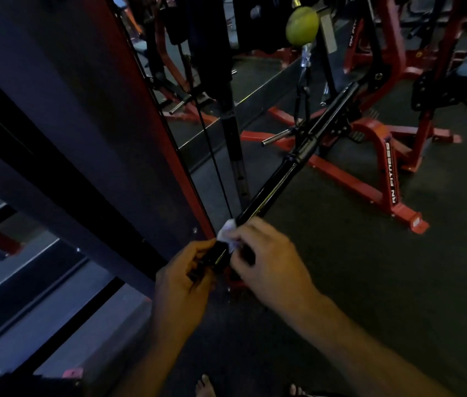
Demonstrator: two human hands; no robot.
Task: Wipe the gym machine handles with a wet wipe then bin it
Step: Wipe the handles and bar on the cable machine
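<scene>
Gripping glossy black bar (258, 203) end, left hand (182, 277), right hand (269, 260) pinching crumpled white wipe (228, 233) around it

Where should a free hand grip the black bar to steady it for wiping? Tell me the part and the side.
Grip the black bar on its bare straight stretch just beyond the wet wipe, probably from above and the right. The left hand already closes around the near end, the right hand pinches the wipe there, and the frame crowds its left.
</scene>
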